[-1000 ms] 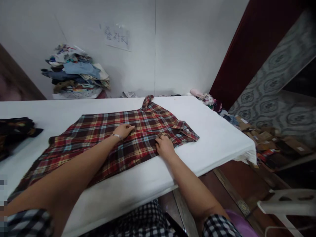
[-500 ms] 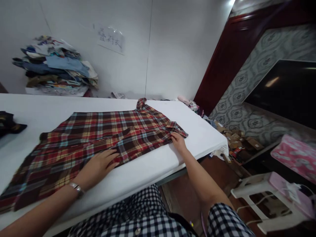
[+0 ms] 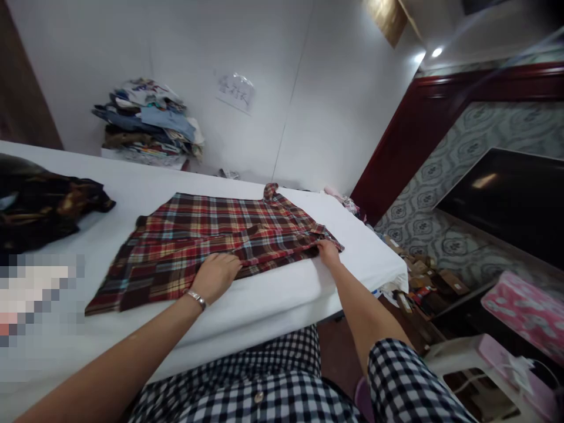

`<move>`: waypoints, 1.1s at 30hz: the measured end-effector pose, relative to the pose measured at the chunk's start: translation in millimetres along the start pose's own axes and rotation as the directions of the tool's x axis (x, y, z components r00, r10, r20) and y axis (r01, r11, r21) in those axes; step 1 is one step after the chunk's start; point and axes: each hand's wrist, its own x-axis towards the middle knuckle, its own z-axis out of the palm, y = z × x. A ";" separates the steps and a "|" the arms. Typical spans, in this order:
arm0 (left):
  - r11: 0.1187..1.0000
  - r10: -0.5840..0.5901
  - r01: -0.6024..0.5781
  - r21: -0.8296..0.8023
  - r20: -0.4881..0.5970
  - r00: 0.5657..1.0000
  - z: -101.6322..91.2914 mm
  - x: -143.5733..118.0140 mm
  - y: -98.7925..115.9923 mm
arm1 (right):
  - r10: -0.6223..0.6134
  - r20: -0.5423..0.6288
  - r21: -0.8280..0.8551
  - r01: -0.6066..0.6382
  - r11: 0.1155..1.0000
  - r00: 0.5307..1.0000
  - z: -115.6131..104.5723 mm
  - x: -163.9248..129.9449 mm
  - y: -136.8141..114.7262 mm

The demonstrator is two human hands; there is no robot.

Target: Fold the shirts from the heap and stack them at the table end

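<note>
A red, brown and yellow plaid shirt (image 3: 207, 223) lies spread on the white-covered table (image 3: 264, 299), its collar end to the right. My left hand (image 3: 218, 275) is at the shirt's near edge, its fingers bent together over the cloth. At the collar end, my right hand (image 3: 328, 252) pinches the near front edge. Between the two hands this edge is slightly raised, with a dark strip of cloth showing beneath. The left fingertips are partly hidden in the cloth.
A dark patterned garment (image 3: 53, 202) lies at the table's left, beside a pixelated patch. Piled clothes (image 3: 150, 120) stand by the far wall. Cardboard boxes (image 3: 445, 276), a white stool (image 3: 476, 358) and a pink patterned cloth (image 3: 524, 311) are at the right.
The view has swung left, bringing more of the dark garment into sight. My left hand has gone from lying flat on the shirt to bent fingers at its edge. My right hand keeps its pinch.
</note>
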 end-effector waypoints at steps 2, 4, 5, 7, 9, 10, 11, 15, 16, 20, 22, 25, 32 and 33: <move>0.999 0.030 -0.030 -0.020 0.006 1.000 0.4 -0.1 1.9 | -0.011 -0.011 0.001 0.011 1.000 1.000 -3.1 -4.5 3.2; 0.999 0.017 -0.016 -0.028 0.038 0.999 2.0 -0.6 4.3 | -0.033 -0.007 0.019 0.034 0.999 0.999 -1.6 -13.3 6.3; 0.999 0.004 -0.002 -0.035 0.049 0.999 2.6 -1.5 5.1 | -0.044 -0.003 0.030 0.045 0.999 0.999 0.5 -18.3 7.9; 0.998 -0.013 0.016 -0.066 0.052 0.999 2.5 -6.3 4.4 | -0.055 -0.003 0.048 0.055 0.997 0.998 5.7 -27.0 11.3; 0.994 -0.032 0.037 -0.099 0.049 0.998 0.2 -16.2 -1.2 | -0.072 -0.028 0.056 0.073 0.996 0.997 9.6 -31.9 14.9; 0.992 -0.058 0.063 -0.105 0.052 0.997 -1.7 -23.1 -6.3 | -0.086 -0.066 0.060 0.090 0.994 0.994 10.5 -32.6 16.0; 0.990 -0.096 0.102 -0.101 0.059 0.994 -4.0 -31.0 -12.7 | -0.108 -0.116 0.066 0.116 0.991 0.987 10.9 -32.0 16.2; 0.956 -0.289 0.292 -0.018 0.101 0.952 -15.4 -66.0 -45.6 | -0.242 -0.269 0.132 0.285 0.949 0.932 11.0 -20.0 -1.5; 0.943 -0.331 0.332 0.006 0.115 0.937 -18.4 -73.5 -53.6 | -0.280 -0.263 0.152 0.326 0.933 0.923 11.8 -15.6 -11.2; 0.905 -0.423 0.424 0.029 0.159 0.892 -28.4 -91.8 -77.2 | -0.365 -0.139 0.196 0.387 0.901 0.921 20.6 1.2 -57.6; 0.883 -0.469 0.469 0.023 0.099 0.878 -31.9 -94.5 -84.4 | -0.370 -0.038 0.199 0.370 0.908 0.928 28.8 7.0 -75.8; 0.826 -0.561 0.561 0.062 -0.008 0.827 -37.3 -94.5 -90.9 | -0.369 0.113 0.167 0.348 0.922 0.923 43.8 11.8 -88.8; 0.779 -0.625 0.616 0.114 0.068 0.778 -51.4 -85.2 -92.5 | -0.356 0.198 0.056 0.352 0.934 0.913 64.0 10.3 -82.3; 0.778 -0.628 0.621 0.094 0.082 0.774 -52.3 -83.7 -94.4 | -0.358 0.195 0.051 0.355 0.934 0.913 64.7 9.8 -81.0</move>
